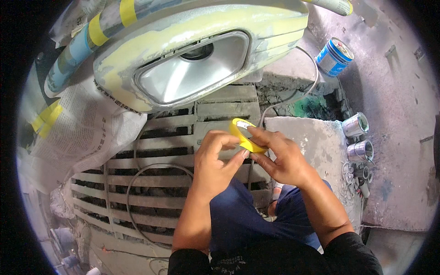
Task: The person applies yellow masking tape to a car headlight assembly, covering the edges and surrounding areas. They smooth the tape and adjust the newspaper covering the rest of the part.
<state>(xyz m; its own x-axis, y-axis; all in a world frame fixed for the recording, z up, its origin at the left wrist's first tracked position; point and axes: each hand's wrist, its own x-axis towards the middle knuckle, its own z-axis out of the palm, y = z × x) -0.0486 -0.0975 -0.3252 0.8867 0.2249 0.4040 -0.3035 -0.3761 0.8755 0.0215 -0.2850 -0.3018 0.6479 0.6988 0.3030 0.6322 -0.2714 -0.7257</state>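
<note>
A roll of yellow masking tape (243, 133) is held between both hands over my knees. My right hand (279, 156) grips the roll from the right, thumb on its rim. My left hand (215, 158) pinches at the roll's lower edge with thumb and fingers. Just above hangs a vehicle body part (183, 41) coated in yellow-green filler, with a silver headlamp recess (192, 68) in it.
Newspaper (87, 123) taped with yellow strips covers the part's left side. Below lies a slatted drain grate (151, 183) with a thin cable looped on it. A blue tin (334, 56) and two open metal cans (356, 124) stand on the concrete floor at right.
</note>
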